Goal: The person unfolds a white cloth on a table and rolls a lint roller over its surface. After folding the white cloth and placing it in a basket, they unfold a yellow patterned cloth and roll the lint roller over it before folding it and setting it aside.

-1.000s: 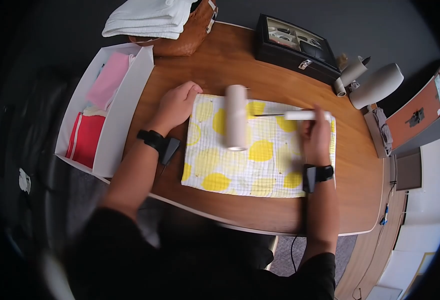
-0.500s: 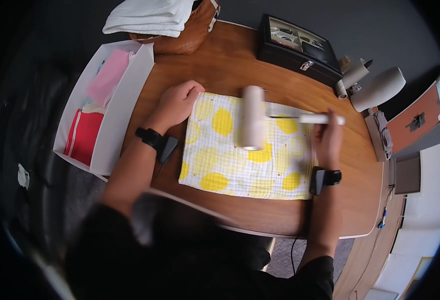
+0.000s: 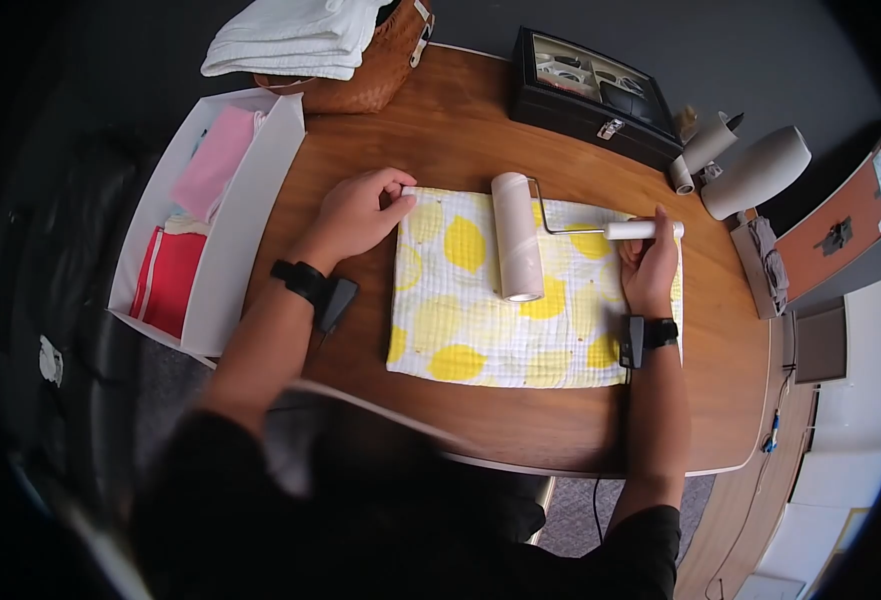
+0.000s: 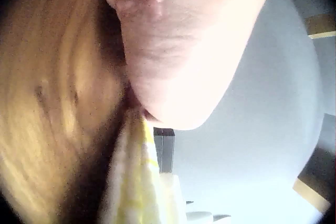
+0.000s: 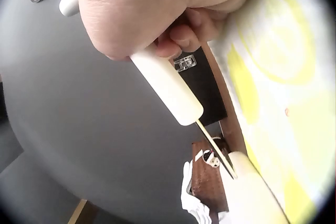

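A white muslin cloth with a yellow lemon print (image 3: 440, 310) lies folded flat on the wooden table. My left hand (image 3: 362, 212) pinches its far left corner between curled fingers and thumb. In the left wrist view the cloth (image 4: 137, 176) narrows to a point under the hand (image 4: 178, 50). My right hand (image 3: 652, 268) grips the white handle of a lint roller (image 3: 517, 240), whose pale cylinder lies across the middle of the cloth. From the right wrist, the handle (image 5: 168, 87) runs out of the fingers to a thin metal rod.
A white box (image 3: 245, 210) with folded pink and red cloths stands at the left. Behind are a brown woven bag (image 3: 360, 92) with white cloths (image 3: 290, 40) on top, and a black glass-lidded case (image 3: 600, 130). A white vase (image 3: 758, 172) stands at the back right.
The lint roller has moved right across the cloth and now looks still rather than blurred. The cloth's near left corner has shifted right; the left thumb now shows apart from the fingers.
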`<state>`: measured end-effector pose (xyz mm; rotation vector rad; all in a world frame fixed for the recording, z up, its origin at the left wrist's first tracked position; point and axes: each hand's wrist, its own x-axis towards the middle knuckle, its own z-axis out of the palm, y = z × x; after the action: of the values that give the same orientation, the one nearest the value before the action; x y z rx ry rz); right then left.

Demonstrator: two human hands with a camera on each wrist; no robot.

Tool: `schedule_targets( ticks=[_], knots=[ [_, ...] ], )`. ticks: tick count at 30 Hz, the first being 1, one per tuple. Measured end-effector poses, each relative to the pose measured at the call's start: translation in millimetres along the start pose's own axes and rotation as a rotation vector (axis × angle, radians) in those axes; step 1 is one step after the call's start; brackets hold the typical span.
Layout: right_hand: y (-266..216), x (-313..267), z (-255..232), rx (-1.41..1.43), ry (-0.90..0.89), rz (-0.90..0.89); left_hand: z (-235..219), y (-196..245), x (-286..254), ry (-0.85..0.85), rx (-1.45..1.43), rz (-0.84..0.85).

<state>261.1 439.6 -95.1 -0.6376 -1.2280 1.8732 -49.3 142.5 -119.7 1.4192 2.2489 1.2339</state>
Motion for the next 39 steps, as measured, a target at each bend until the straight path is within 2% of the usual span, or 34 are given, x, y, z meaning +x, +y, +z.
schedule_targets(
  ticks=[3, 6, 9, 13, 15, 17, 19, 20, 23, 24, 25, 26, 27, 28, 29, 31, 33, 36, 37, 38, 39],
  knots=[
    [7, 7, 8, -0.149, 0.026, 0.011, 3, -1, 1, 0.031, 0.01, -0.017],
    [4, -15, 43, -0.407, 0.015, 0.08, 3, -1, 4, 0.066, 0.04, -0.054],
    [-2, -31, 71, -0.404, -0.022, 0.129, 3, -1, 5, 0.071, 0.045, -0.086],
    [-6, -8, 13, -0.338, 0.058, 0.064, 1, 1, 5, 0.057, 0.017, -0.102],
    [-14, 6, -23, -0.167, 0.232, -0.076, -2, 10, 3, 0.067, 0.029, -0.109],
    [-28, 19, -72, -0.079, 0.336, -0.113, -3, 8, 2, 0.085, 0.031, -0.099],
    [-44, 25, -114, -0.132, 0.402, -0.167, 1, -2, 5, 0.096, 0.019, -0.07],
    [-54, 19, -115, -0.159, 0.392, -0.157, 1, -3, 4, 0.095, 0.009, -0.077],
    [-59, 11, -95, -0.193, 0.361, -0.152, 2, -6, 5, 0.098, -0.016, -0.073],
    [-53, 16, -94, -0.234, 0.366, -0.073, 5, -10, 6, 0.107, -0.026, -0.058],
    [-51, 6, -57, -0.263, 0.372, -0.07, 7, -14, 6, 0.115, -0.034, -0.041],
    [-39, 11, -44, -0.285, 0.318, -0.033, 8, -16, 6, 0.124, -0.02, -0.028],
    [-34, 1, -17, -0.422, 0.208, -0.014, 7, -17, 7, 0.132, -0.003, -0.014],
    [-26, -1, 4, -0.426, 0.111, 0.076, 7, -17, 7, 0.139, 0.012, 0.0],
    [-13, -5, 23, -0.488, 0.0, 0.077, 6, -13, 7, 0.131, -0.006, -0.029],
    [-5, -20, 68, -0.454, -0.112, 0.305, 0, -3, 5, 0.103, -0.028, -0.082],
    [4, -24, 93, -0.427, -0.178, 0.27, -2, -5, 3, 0.105, 0.032, -0.113],
    [-3, -19, 85, -0.38, -0.045, 0.223, 0, -7, 2, 0.105, -0.04, -0.108],
    [7, -5, 60, -0.316, 0.012, 0.154, 3, -8, 2, 0.106, -0.095, -0.102],
    [-1, -4, 43, -0.27, 0.069, 0.135, 7, -11, 0, 0.164, -0.074, -0.01],
    [-10, -1, 20, -0.289, 0.105, 0.07, 7, -12, -1, 0.138, -0.074, -0.039]
  ],
)
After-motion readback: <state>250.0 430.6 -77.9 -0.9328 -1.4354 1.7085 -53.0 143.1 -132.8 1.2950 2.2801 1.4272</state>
